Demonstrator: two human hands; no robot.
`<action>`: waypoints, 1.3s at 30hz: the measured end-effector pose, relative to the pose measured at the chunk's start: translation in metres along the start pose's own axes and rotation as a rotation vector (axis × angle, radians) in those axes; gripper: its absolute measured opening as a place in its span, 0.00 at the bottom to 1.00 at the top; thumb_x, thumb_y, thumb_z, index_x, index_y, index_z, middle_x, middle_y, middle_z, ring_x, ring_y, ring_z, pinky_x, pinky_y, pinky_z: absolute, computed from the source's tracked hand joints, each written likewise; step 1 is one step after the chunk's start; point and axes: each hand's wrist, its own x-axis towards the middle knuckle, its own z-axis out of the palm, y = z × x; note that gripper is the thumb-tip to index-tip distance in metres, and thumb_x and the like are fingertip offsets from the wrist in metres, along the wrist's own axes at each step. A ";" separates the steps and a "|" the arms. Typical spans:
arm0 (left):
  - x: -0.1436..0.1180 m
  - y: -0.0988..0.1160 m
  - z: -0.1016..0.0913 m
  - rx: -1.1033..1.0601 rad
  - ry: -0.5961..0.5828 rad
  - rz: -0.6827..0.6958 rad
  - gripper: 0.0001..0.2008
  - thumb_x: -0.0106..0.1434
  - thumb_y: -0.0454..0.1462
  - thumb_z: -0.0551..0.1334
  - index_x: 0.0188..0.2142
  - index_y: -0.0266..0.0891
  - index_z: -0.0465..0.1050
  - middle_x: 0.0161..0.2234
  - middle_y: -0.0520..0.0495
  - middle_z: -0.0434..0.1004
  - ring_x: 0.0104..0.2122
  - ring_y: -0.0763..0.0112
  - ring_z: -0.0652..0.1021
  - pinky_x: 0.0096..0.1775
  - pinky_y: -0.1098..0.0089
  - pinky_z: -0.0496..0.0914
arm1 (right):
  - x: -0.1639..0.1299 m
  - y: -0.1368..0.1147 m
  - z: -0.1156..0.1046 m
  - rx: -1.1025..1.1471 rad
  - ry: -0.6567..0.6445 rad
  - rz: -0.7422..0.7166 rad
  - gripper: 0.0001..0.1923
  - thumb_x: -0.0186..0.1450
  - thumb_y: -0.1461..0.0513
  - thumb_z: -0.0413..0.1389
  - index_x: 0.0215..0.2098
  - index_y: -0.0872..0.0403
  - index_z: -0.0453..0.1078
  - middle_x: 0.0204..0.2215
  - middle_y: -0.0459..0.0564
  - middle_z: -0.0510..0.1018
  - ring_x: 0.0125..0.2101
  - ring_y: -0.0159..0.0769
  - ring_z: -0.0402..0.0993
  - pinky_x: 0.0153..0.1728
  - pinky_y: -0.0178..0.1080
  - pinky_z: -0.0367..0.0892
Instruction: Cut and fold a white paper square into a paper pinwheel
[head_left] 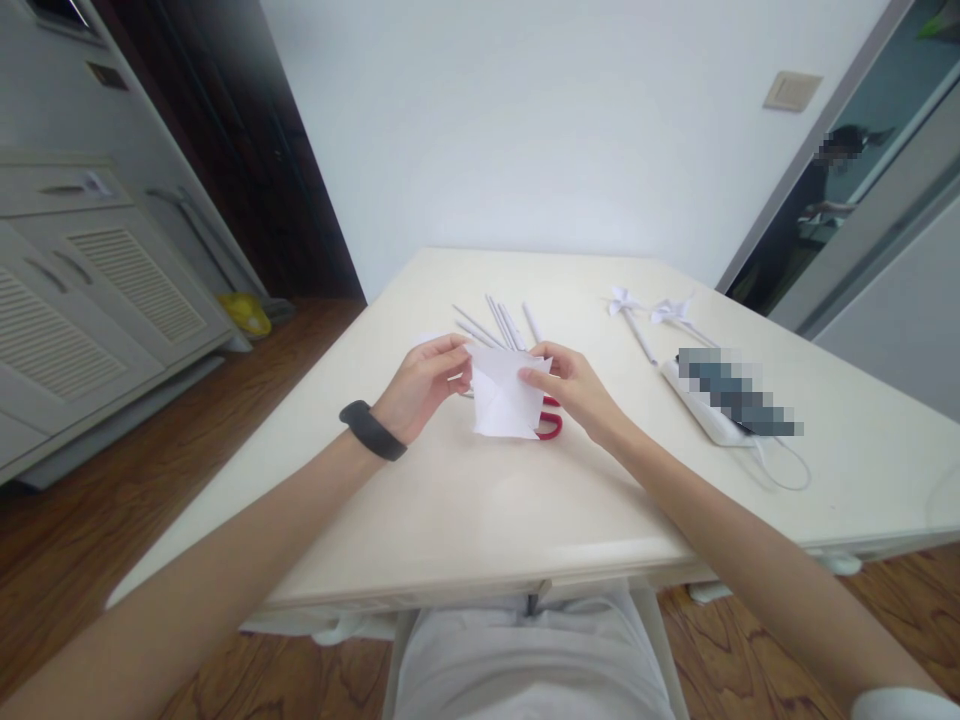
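A square sheet of white paper (504,395) with faint diagonal creases is held up over the table between both hands. My left hand (431,378) pinches its upper left corner between thumb and fingers; a black band circles that wrist. At the upper right edge, my right hand (568,382) grips the sheet with the thumb on the near face and fingers behind. Behind the paper, partly hidden, lie scissors with red handles (552,427). Several thin rolled white paper sticks (510,326) lie just beyond the hands.
Two white paper pinwheels on sticks (628,312) lie at the back right of the cream table (480,510). Closer on the right is a white device (701,405) with a blurred dark object on top and a cable (787,485). A person (806,205) appears through the doorway at right.
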 end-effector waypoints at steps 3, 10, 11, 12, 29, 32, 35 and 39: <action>-0.001 0.000 0.003 -0.014 0.009 -0.019 0.04 0.59 0.36 0.59 0.30 0.38 0.70 0.30 0.51 0.69 0.28 0.74 0.70 0.29 0.74 0.63 | 0.000 0.001 0.000 -0.031 0.005 -0.007 0.07 0.57 0.58 0.54 0.32 0.52 0.65 0.27 0.45 0.70 0.28 0.33 0.67 0.29 0.35 0.62; -0.001 0.001 0.006 -0.019 0.082 -0.069 0.09 0.59 0.43 0.58 0.32 0.39 0.70 0.32 0.49 0.73 0.32 0.69 0.73 0.33 0.71 0.66 | 0.001 0.007 0.000 -0.032 0.039 0.007 0.07 0.57 0.57 0.54 0.32 0.52 0.65 0.26 0.44 0.70 0.27 0.33 0.67 0.27 0.34 0.62; -0.001 0.001 0.006 -0.012 0.094 -0.063 0.09 0.58 0.43 0.59 0.32 0.39 0.70 0.33 0.49 0.73 0.32 0.70 0.73 0.32 0.71 0.66 | 0.002 0.008 0.000 -0.014 0.038 0.008 0.07 0.57 0.57 0.54 0.31 0.52 0.64 0.26 0.44 0.70 0.27 0.33 0.67 0.26 0.34 0.61; 0.000 0.000 0.005 0.000 0.103 -0.054 0.10 0.58 0.43 0.59 0.32 0.39 0.70 0.33 0.48 0.73 0.31 0.70 0.73 0.31 0.72 0.65 | 0.002 0.009 0.000 0.001 0.038 0.012 0.06 0.57 0.58 0.54 0.30 0.52 0.64 0.26 0.44 0.70 0.27 0.33 0.66 0.26 0.34 0.61; 0.000 -0.004 0.001 0.181 0.156 0.012 0.08 0.55 0.40 0.62 0.30 0.38 0.73 0.31 0.49 0.72 0.32 0.71 0.71 0.30 0.72 0.64 | 0.002 0.006 0.001 0.055 0.088 0.101 0.05 0.55 0.60 0.54 0.29 0.53 0.64 0.23 0.43 0.68 0.23 0.30 0.63 0.21 0.32 0.55; 0.001 -0.004 0.002 0.192 0.167 0.005 0.08 0.54 0.40 0.62 0.29 0.38 0.73 0.30 0.49 0.73 0.31 0.71 0.72 0.30 0.72 0.64 | 0.002 0.006 0.001 0.038 0.105 0.104 0.05 0.55 0.60 0.54 0.29 0.53 0.64 0.22 0.43 0.68 0.23 0.30 0.63 0.21 0.32 0.55; 0.001 -0.003 0.002 0.208 0.166 0.007 0.08 0.54 0.41 0.63 0.29 0.38 0.74 0.30 0.49 0.73 0.32 0.70 0.72 0.29 0.73 0.64 | 0.002 0.006 0.001 0.026 0.114 0.103 0.05 0.55 0.60 0.53 0.29 0.54 0.64 0.23 0.43 0.68 0.24 0.31 0.63 0.21 0.32 0.55; 0.000 -0.002 0.001 0.241 0.145 0.017 0.09 0.55 0.41 0.63 0.31 0.38 0.73 0.32 0.48 0.73 0.33 0.71 0.72 0.29 0.74 0.64 | 0.003 0.008 0.000 0.017 0.118 0.104 0.05 0.55 0.60 0.53 0.30 0.53 0.64 0.23 0.44 0.69 0.24 0.31 0.63 0.21 0.32 0.55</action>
